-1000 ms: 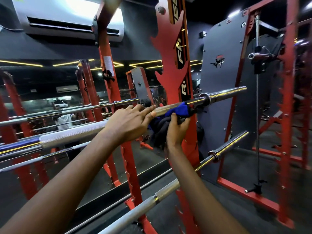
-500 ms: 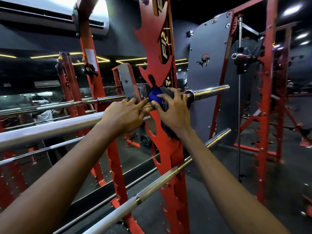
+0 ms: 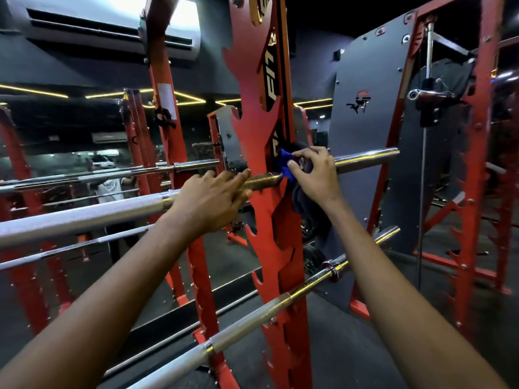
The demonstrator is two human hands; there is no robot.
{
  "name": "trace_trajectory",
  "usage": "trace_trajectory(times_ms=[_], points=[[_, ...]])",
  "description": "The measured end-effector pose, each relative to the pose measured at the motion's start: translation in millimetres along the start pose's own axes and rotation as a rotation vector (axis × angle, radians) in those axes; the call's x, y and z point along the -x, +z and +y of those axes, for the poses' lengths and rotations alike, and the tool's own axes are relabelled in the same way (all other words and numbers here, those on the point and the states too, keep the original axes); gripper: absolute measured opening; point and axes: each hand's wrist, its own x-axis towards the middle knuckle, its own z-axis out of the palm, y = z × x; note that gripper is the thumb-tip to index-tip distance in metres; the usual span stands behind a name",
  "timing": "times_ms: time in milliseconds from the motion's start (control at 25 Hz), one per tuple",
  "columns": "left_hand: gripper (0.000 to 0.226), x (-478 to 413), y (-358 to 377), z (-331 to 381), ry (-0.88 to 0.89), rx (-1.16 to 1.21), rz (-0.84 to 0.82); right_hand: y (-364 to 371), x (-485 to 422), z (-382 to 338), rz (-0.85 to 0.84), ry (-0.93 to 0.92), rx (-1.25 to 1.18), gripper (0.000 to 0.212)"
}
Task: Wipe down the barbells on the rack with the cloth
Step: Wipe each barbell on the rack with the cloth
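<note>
A steel barbell lies across the hooks of a red rack upright, its sleeve end sticking out to the right. My left hand rests on top of the bar just left of the upright, fingers laid over it. My right hand grips a blue and dark cloth wrapped on the bar at the upright; the cloth's loose end hangs below my wrist. A second barbell sits lower on the same rack.
A wall mirror behind the rack reflects bars and a person. A grey panel and a red cable machine frame stand to the right. An air conditioner hangs above. Dark floor lies below.
My right hand has turned over the bar from below to on top and slid the cloth right, against the upright and collar. My left hand stays on the bar. The view has shifted.
</note>
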Motion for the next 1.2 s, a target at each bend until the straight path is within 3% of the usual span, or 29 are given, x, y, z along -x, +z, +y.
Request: trace_trajectory(times_ms=[200, 360, 520, 680, 960, 1080, 1200], points=[[0.066, -23.9, 11.4, 32.1, 0.01, -0.068, 0.041, 26.4, 26.8, 27.5, 0.276, -0.104, -0.001, 0.025], [0.068, -30.4, 17.4, 41.7, -0.044, -0.058, 0.059, 34.6, 44.3, 47.9, 0.203, -0.381, 0.052, 0.034], [0.065, -33.6, 20.4, 51.6, -0.062, -0.088, 0.06, 27.5, 29.1, 44.3, 0.263, -0.144, -0.057, 0.03], [0.059, -42.8, 23.4, 61.8, -0.109, -0.107, 0.065, 22.1, 28.6, 49.1, 0.148, -0.348, -0.02, 0.034], [0.061, -48.8, 24.3, 81.3, -0.123, -0.048, 0.062, -4.6, -9.7, 58.1, 0.208, -0.22, 0.015, 0.032], [0.062, -52.4, 20.3, 88.7, -0.176, 0.105, 0.064, -13.7, -30.2, 71.8, 0.272, -0.022, -0.082, 0.028], [0.061, -65.6, 18.9, 103.1, -0.177, 0.136, 0.026, -14.6, -43.0, 82.8, 0.19, -0.038, -0.016, 0.028]])
